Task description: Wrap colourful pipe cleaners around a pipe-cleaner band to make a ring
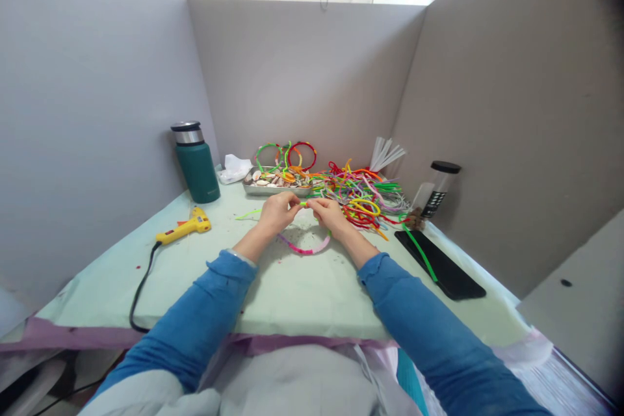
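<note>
Over the middle of the table I hold a pipe cleaner ring (305, 251), its lower part striped in pink, red and purple. My left hand (279, 214) pinches its top side, where green and orange show at the fingertips. Close beside it, my right hand (332, 216) pinches the same stretch from the right. A loose bright green pipe cleaner end (248, 214) sticks out to the left behind my left hand. The fingers hide part of the ring. Just beyond my hands stands a metal tray (277, 191) of shells.
Several finished rings (302, 144) lean behind the tray. A tangled pile of pipe cleaners (361, 192) lies right of it, near clear glue sticks (387, 155). At left are a green bottle (197, 169) and a yellow glue gun (185, 227); at right, a black phone (448, 273) and a jar (439, 185).
</note>
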The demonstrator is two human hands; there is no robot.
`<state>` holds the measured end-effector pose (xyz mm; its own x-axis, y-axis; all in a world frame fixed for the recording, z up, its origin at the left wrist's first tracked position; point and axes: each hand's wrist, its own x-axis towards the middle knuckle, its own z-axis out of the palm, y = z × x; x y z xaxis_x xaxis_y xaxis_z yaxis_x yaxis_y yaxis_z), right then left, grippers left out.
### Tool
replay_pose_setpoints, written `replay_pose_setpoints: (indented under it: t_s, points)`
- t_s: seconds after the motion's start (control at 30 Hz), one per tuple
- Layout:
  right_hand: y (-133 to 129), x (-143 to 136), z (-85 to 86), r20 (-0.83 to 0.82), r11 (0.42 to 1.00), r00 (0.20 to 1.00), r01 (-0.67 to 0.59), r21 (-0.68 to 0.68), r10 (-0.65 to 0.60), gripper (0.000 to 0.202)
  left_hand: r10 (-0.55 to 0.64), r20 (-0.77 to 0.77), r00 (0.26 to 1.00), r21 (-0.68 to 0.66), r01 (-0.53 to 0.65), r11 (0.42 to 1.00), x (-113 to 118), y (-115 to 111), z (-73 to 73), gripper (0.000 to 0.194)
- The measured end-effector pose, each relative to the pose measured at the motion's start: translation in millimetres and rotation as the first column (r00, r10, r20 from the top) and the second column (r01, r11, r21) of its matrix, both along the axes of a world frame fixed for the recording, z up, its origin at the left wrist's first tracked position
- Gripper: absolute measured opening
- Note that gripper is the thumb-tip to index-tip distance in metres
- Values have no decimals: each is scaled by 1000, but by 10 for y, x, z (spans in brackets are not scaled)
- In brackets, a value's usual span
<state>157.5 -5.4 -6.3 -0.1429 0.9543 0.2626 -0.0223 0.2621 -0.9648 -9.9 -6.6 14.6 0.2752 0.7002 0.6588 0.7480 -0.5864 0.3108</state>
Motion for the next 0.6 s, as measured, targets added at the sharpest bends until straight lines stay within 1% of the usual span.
replay_pose_setpoints:
  t_s: [0.17,0.33,0.6]
  points:
    - [10,6,-15,13,1000,1000,1,14,-2,32,6,-28,1000,20,-5,1000,-7,18,-23,17]
    - [4,5,-9,18,1000,1000,2,13,-3,33,7,-17,1000,16,-7,1000,-26,60,-47,23]
    - [16,6,-19,19,1000,1000,-3,23,2,32,15,-9,1000,-1,-15,1000,-25,63,-49,25]
